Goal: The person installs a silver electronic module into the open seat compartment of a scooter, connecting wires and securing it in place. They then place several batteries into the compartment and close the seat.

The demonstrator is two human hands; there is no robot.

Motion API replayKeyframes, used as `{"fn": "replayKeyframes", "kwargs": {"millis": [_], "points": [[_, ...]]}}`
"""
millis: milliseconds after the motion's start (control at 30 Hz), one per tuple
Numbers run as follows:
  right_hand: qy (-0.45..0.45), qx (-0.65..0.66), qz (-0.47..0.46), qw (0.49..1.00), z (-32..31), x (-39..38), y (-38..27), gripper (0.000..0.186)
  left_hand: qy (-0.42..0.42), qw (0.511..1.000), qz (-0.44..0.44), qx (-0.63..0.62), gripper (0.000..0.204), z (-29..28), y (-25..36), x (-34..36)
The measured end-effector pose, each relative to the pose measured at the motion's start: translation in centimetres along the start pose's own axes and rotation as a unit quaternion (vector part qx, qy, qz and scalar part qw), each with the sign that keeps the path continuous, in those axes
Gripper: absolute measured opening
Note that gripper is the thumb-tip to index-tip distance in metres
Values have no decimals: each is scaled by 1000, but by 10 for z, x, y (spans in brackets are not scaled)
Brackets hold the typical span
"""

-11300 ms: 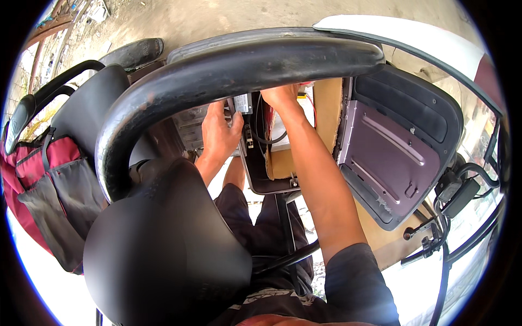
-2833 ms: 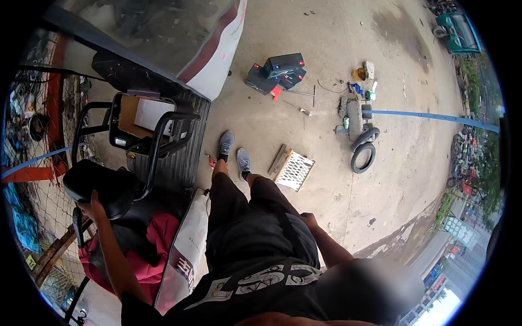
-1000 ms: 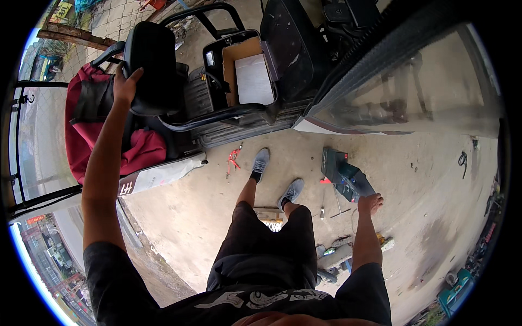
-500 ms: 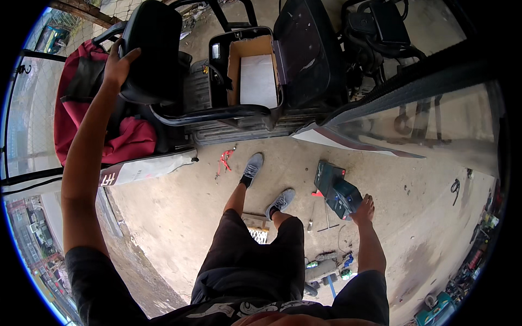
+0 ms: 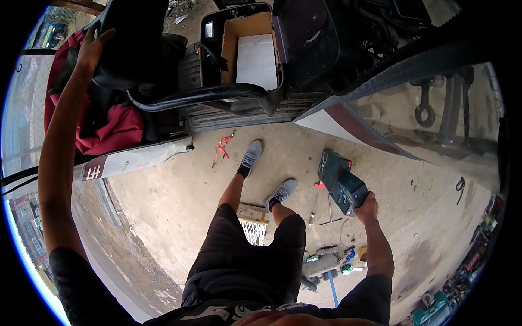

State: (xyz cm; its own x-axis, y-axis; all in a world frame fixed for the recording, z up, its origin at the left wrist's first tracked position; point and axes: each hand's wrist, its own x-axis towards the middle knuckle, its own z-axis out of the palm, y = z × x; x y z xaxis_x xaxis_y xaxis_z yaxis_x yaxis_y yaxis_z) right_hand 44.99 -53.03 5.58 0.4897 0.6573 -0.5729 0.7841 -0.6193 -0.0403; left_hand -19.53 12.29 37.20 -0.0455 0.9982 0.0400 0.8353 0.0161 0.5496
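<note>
Your right hand is clenched around a dark teal boxy unit, carried low beside your right leg above the dirt ground. Your left hand grips the edge of the black seat on the small vehicle. Keep that seat grip firm for balance, hold the unit level and close to your body, and watch your feet: red wires and loose tools lie just beside your grey shoes.

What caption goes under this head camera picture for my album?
Left hand grips a black seat on a cart; right hand holds a dark teal case over dusty ground.
</note>
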Motion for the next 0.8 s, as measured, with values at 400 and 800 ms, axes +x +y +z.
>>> {"fn": "replayKeyframes", "kwargs": {"millis": [400, 800], "points": [[-33, -33, 62, 997, -9, -5, -43, 73, -13, 1000, 22, -8, 85, 1, -8, 5], [-140, -53, -23, 989, -109, -62, -194, 71, 59, 994, 95, 18, 81, 13, 14, -32]]}}
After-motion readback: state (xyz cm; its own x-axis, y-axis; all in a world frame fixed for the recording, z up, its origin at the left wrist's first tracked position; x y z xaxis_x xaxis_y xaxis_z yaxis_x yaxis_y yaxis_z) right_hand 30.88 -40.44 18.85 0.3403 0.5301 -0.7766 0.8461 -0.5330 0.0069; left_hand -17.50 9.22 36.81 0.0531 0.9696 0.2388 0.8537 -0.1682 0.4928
